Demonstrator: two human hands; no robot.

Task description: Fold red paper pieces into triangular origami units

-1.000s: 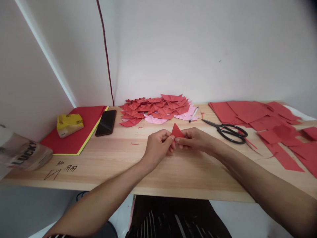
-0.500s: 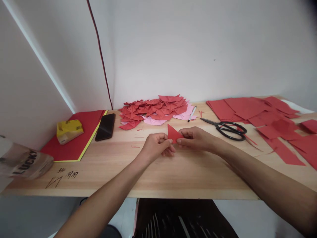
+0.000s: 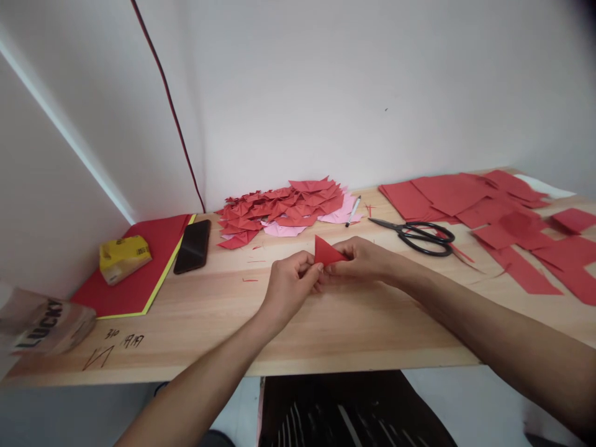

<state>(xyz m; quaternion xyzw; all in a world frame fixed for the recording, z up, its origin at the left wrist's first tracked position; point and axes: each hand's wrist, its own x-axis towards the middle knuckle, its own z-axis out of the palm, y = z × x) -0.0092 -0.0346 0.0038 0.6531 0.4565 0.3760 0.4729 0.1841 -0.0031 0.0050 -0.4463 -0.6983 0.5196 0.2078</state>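
Both my hands meet over the middle of the wooden table [image 3: 326, 329], pinching one small red folded paper triangle [image 3: 326, 252]. My left hand [image 3: 289, 287] is closed on its lower left edge. My right hand [image 3: 367, 261] is closed on its right side. The triangle's point sticks up between the two thumbs. Behind it lies a heap of folded red and pink paper pieces [image 3: 284, 210].
Black scissors [image 3: 419, 234] and a pen [image 3: 352, 210] lie right of the heap. Red paper sheets and cut strips [image 3: 493, 211] cover the right end. On the left are a black phone [image 3: 192, 246], a red pad [image 3: 144, 267] with a yellow pack [image 3: 123, 256], and a plastic-wrapped packet [image 3: 44, 326]. A white wall stands behind.
The view has swung left and tipped slightly. Both hands stay pinched on the red triangle, which has turned a little between the fingers.
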